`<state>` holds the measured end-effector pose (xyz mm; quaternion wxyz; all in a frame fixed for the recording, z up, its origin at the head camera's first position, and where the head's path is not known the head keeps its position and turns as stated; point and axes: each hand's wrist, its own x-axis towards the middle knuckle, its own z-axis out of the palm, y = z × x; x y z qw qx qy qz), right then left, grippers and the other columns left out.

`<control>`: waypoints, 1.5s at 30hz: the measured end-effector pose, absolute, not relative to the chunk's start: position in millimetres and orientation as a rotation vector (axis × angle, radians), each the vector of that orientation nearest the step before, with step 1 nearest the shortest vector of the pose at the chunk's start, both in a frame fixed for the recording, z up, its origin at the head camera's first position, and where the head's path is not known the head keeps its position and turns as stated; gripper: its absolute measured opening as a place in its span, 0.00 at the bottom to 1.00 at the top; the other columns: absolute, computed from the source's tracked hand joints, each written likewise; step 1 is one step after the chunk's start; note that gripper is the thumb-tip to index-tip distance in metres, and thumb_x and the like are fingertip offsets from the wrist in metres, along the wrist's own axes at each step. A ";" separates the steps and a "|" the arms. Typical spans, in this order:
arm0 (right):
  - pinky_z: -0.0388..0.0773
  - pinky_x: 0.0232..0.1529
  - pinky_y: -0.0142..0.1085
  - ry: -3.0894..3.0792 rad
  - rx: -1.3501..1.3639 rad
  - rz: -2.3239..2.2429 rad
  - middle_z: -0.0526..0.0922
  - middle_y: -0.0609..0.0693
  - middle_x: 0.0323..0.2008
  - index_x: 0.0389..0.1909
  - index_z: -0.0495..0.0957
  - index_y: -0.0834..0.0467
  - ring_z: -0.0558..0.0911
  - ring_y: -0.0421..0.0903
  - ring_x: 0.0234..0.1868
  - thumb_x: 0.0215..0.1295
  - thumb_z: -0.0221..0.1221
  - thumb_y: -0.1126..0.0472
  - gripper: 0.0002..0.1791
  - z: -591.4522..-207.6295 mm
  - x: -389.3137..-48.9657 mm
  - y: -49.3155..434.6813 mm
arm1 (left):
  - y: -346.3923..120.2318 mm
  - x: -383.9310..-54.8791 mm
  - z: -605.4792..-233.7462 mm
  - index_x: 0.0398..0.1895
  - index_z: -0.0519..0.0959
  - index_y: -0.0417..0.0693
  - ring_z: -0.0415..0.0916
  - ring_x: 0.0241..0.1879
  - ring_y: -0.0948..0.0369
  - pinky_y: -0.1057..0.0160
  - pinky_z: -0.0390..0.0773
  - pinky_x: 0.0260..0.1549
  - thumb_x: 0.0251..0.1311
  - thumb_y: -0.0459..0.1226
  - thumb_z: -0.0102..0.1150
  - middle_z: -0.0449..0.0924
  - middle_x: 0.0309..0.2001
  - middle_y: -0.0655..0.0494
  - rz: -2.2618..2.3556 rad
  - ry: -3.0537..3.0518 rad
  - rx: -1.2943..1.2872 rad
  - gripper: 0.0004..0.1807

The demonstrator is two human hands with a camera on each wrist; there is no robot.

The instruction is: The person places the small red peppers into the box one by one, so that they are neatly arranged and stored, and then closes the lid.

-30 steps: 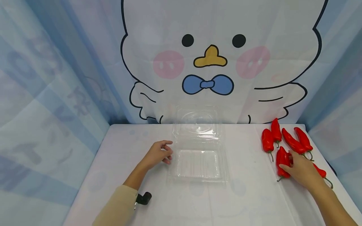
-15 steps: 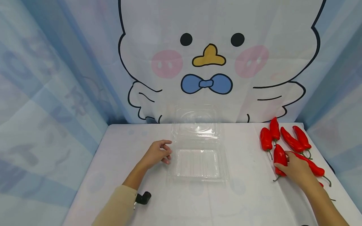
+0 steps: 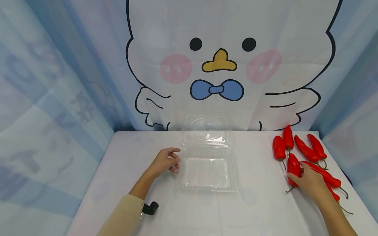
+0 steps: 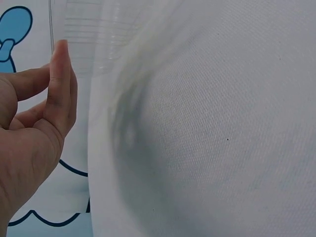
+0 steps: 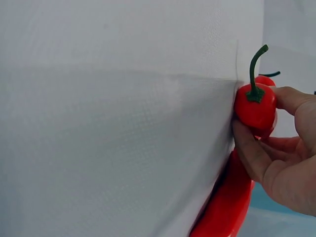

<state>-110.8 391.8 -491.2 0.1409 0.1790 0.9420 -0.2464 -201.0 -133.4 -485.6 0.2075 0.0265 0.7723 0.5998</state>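
Note:
My right hand [image 3: 313, 182] has its thumb and fingers around a plump red chili pepper [image 3: 293, 167] at the right of the table. In the right wrist view this pepper [image 5: 256, 111] shows its green stem end, pinched between thumb and fingers, low against the white cloth. A clear plastic clamshell box [image 3: 206, 189] lies in the middle with its lid [image 3: 206, 126] raised at the back. Beside the box's left side is my left hand [image 3: 165, 162], fingers loosely bent and holding nothing. The left wrist view shows that hand [image 4: 42, 113] with nothing between thumb and fingers.
Several more red chili peppers lie around my right hand, among them a short one [image 3: 279, 149] behind the held one and a long one [image 3: 327, 177] to its right. A cartoon-printed curtain [image 3: 217, 111] stands at the table's back edge.
My right hand has shifted slightly left with the pepper in its fingers, so the long peppers to its right show more. My left hand and the box stay put.

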 end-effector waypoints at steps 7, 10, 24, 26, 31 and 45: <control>0.82 0.48 0.67 2.745 0.529 -0.695 0.58 0.83 0.63 0.73 0.47 0.81 0.61 0.80 0.63 0.60 0.73 0.49 0.59 -491.3 -107.9 389.2 | -134.0 -201.1 -489.5 0.70 0.71 0.34 0.83 0.27 0.57 0.59 0.90 0.27 0.66 0.23 0.61 0.76 0.38 0.45 1.679 2.132 0.065 0.28; 0.83 0.47 0.67 2.756 0.537 -0.688 0.59 0.83 0.63 0.73 0.49 0.80 0.61 0.80 0.62 0.59 0.73 0.49 0.59 -491.7 -106.9 388.8 | -134.0 -201.8 -489.8 0.70 0.71 0.34 0.83 0.27 0.57 0.59 0.90 0.26 0.66 0.23 0.60 0.76 0.38 0.46 1.682 2.128 0.063 0.28; 0.84 0.45 0.65 2.807 0.494 -0.673 0.64 0.83 0.60 0.71 0.53 0.81 0.65 0.79 0.59 0.59 0.73 0.51 0.55 -490.3 -104.4 391.0 | -134.6 -203.3 -488.9 0.69 0.71 0.34 0.83 0.28 0.58 0.59 0.90 0.27 0.66 0.23 0.60 0.76 0.38 0.46 1.684 2.131 0.082 0.28; 0.85 0.44 0.65 2.807 0.485 -0.678 0.64 0.82 0.60 0.71 0.53 0.80 0.65 0.79 0.59 0.59 0.73 0.50 0.55 -490.0 -102.9 392.1 | -134.2 -203.4 -488.6 0.69 0.71 0.34 0.83 0.28 0.58 0.59 0.90 0.27 0.66 0.23 0.61 0.76 0.38 0.46 1.684 2.129 0.081 0.28; 0.86 0.42 0.65 2.840 0.467 -0.674 0.66 0.82 0.58 0.71 0.54 0.79 0.65 0.79 0.57 0.61 0.72 0.48 0.54 -486.2 -99.9 395.1 | -134.8 -203.0 -488.1 0.69 0.70 0.33 0.83 0.27 0.58 0.59 0.90 0.26 0.66 0.23 0.61 0.76 0.38 0.46 1.690 2.125 0.084 0.28; 0.88 0.35 0.60 2.915 0.484 -0.669 0.66 0.83 0.57 0.74 0.52 0.76 0.68 0.78 0.53 0.63 0.69 0.50 0.52 -465.6 -100.2 398.4 | -134.2 -202.0 -488.1 0.70 0.71 0.34 0.83 0.28 0.56 0.58 0.90 0.26 0.66 0.23 0.61 0.75 0.38 0.46 1.691 2.127 0.083 0.28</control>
